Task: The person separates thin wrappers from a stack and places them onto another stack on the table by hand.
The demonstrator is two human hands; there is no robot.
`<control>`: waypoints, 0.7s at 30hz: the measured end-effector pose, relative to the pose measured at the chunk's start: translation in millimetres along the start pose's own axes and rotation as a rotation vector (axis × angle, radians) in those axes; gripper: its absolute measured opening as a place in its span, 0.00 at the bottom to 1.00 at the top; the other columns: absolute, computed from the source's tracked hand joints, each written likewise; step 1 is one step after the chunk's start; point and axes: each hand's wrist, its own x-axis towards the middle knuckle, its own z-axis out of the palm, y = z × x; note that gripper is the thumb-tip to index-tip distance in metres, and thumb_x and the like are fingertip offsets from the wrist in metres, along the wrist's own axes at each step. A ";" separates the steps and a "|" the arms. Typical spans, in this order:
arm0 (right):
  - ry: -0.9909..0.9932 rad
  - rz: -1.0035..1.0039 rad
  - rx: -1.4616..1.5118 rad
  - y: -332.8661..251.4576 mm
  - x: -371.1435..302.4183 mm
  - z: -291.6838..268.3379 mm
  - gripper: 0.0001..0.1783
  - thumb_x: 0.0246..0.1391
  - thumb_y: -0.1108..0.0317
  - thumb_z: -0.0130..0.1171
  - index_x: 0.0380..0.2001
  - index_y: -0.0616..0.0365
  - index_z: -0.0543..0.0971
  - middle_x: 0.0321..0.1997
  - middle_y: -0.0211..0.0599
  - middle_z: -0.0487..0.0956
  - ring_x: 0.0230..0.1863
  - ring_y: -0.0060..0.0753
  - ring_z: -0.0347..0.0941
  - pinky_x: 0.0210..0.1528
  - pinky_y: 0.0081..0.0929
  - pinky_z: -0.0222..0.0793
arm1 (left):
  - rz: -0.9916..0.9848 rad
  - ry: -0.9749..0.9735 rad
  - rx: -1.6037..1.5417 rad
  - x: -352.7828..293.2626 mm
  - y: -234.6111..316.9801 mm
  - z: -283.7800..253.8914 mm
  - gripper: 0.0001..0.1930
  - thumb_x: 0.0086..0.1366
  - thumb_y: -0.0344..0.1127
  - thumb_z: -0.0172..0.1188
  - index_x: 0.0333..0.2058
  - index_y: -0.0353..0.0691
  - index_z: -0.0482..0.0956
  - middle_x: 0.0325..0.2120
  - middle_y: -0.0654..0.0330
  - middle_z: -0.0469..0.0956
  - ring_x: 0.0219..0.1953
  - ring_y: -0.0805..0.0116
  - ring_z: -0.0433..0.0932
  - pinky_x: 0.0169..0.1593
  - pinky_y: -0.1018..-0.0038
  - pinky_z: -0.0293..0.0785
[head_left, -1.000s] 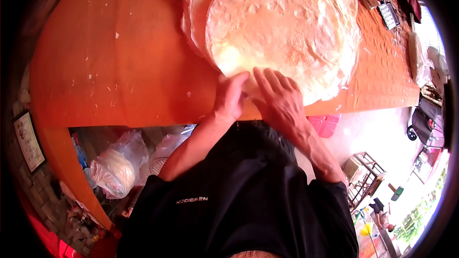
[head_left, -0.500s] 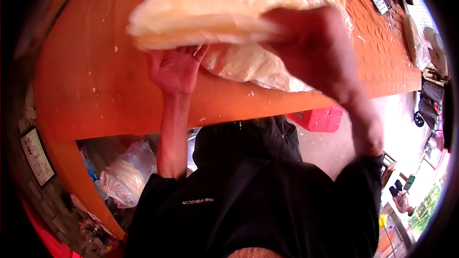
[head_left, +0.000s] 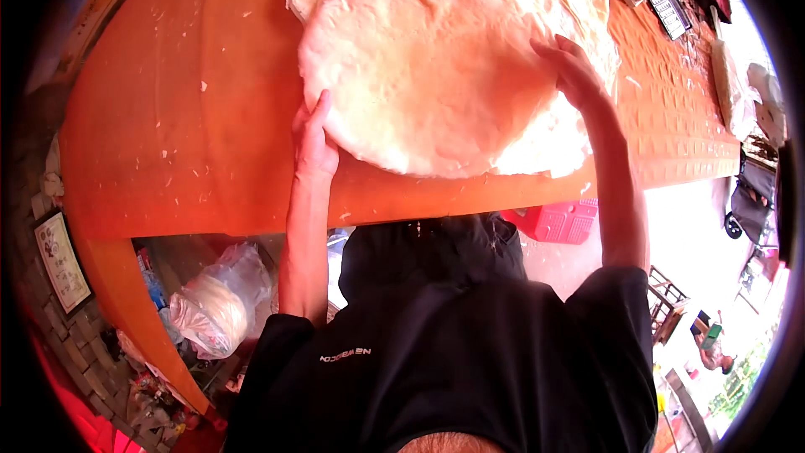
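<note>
A large round cream-coloured sheet (head_left: 419, 75), soft and uneven like flat dough or wadding, lies spread over a pile of similar pale sheets (head_left: 597, 0) on the orange table. My left hand (head_left: 314, 138) grips its left rim, the thumb on top and the fingers mostly hidden beneath. At the right rim, my right hand (head_left: 577, 75) holds the sheet, its thumb and a finger reaching over the upper face while the rest of the fingers are partly hidden. The near rim of the sheet is close to the table's front edge. What exactly the sheet is made of, I cannot tell.
Small pale flakes dot the orange table (head_left: 168, 176). Toward the far right are a dark-framed panel (head_left: 670, 14) and other clutter. Below the table stand a red plastic basket (head_left: 566, 222) and a clear plastic bag (head_left: 220, 302) with pale stuff inside.
The sheet, raised and edge-on in a blur before, now lies flat and spread out. My left hand has turned from palm-up beneath it to its left rim; my right hand has moved to the right rim.
</note>
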 end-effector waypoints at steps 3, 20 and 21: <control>0.212 -0.047 -0.097 11.5 0.9 8.4 0.53 0.45 0.52 0.70 0.63 0.74 0.55 0.46 0.47 0.76 0.42 0.30 0.75 0.38 0.27 0.71 | 0.001 0.029 0.027 2.0 3.0 5.2 0.26 0.65 0.36 0.58 0.58 0.32 0.65 0.57 0.53 0.68 0.58 0.62 0.68 0.59 0.68 0.66; -0.047 -0.193 0.117 37.5 26.5 -34.9 0.19 0.55 0.60 0.58 0.39 0.69 0.77 0.33 0.39 0.80 0.34 0.29 0.75 0.36 0.25 0.71 | 0.140 0.198 0.182 -1.5 -9.5 51.0 0.18 0.63 0.33 0.62 0.48 0.29 0.71 0.44 0.53 0.76 0.45 0.65 0.76 0.50 0.71 0.73; -0.086 -0.181 0.140 36.0 25.9 -30.3 0.20 0.54 0.61 0.58 0.43 0.69 0.78 0.37 0.39 0.81 0.38 0.30 0.76 0.40 0.26 0.71 | 0.057 0.232 0.107 0.2 -10.4 45.5 0.18 0.62 0.33 0.63 0.47 0.29 0.72 0.44 0.53 0.77 0.46 0.65 0.77 0.50 0.71 0.74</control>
